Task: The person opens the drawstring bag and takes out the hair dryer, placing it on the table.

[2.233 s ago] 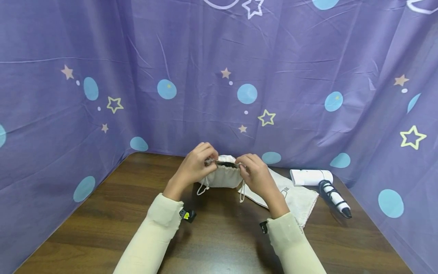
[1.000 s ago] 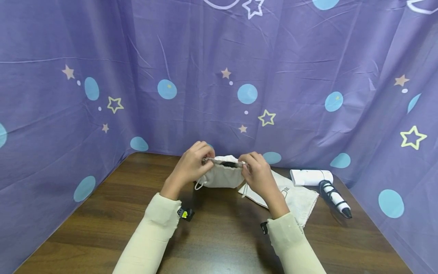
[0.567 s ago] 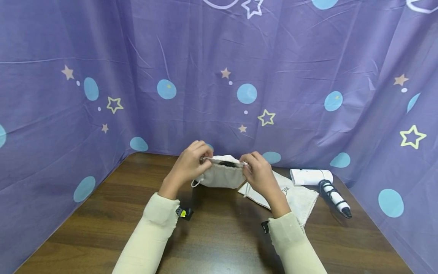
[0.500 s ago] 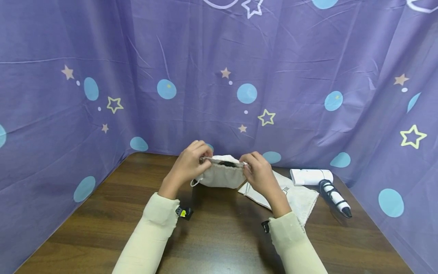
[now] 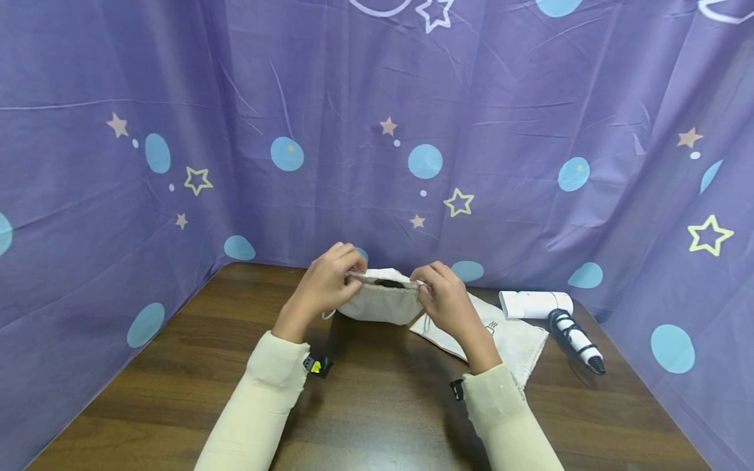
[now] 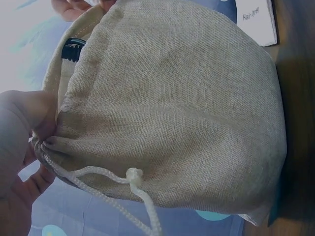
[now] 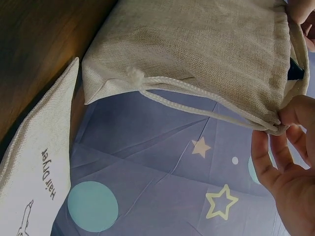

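Note:
A cream drawstring bag (image 5: 379,305) stands on the wooden table near the back, its mouth spread apart. My left hand (image 5: 331,278) pinches the left end of the bag's rim, and my right hand (image 5: 446,297) pinches the right end. Something black (image 5: 390,283) shows inside the mouth; its kind cannot be made out, and the rest of it is hidden by the cloth. In the left wrist view a knotted white cord (image 6: 134,176) hangs from the gathered corner. Another knotted cord (image 7: 197,93) trails along the bag in the right wrist view.
Right of the bag lies a flat white cloth bag (image 5: 512,343) printed "Hair Dryer" in the wrist views. Beyond it, at the table's right, rests a white hair dryer (image 5: 536,305) with black cord wound round its handle (image 5: 577,340). A purple curtain (image 5: 353,131) encloses the table (image 5: 377,405).
Compared with about two seconds ago, my hands have drawn slightly apart, the left one moving left and the right one right. The bag's mouth is stretched wider. In the last half second little has moved.

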The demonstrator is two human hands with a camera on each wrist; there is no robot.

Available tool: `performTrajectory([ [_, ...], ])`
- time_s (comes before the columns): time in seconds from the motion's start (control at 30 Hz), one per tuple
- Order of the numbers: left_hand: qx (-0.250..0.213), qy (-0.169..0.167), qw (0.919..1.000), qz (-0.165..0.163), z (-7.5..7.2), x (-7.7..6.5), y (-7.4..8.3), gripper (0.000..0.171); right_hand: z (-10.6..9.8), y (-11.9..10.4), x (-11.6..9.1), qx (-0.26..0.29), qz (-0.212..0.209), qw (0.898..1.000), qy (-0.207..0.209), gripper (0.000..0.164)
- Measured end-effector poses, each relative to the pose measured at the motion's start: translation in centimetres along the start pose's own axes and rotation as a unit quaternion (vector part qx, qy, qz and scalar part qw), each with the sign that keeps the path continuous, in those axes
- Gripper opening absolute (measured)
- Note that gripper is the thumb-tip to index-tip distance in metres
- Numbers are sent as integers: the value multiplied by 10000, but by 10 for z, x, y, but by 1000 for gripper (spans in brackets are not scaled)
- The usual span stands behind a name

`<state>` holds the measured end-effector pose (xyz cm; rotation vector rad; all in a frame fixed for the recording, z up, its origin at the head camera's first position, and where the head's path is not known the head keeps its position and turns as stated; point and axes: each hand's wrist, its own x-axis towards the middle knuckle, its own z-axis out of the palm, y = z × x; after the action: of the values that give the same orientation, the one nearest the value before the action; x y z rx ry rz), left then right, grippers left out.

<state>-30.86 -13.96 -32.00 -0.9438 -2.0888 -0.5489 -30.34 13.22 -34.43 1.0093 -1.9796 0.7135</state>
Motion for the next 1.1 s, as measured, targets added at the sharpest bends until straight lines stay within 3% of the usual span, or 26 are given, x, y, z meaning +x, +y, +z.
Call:
performTrajectory([
  [0.33,119,46,9998,-118,-6,-4,-7,22,-2,1,-1,-16,14,9999,-112,30],
  [0.87,-365,88,9992,137,-6,-3,-10,21,1,4,0,-21,-306,9994,-177,27],
  [1.1,-576,53,9983,44,-12,-1,-10,21,-1,5,-1,35,-267,9995,-173,24],
])
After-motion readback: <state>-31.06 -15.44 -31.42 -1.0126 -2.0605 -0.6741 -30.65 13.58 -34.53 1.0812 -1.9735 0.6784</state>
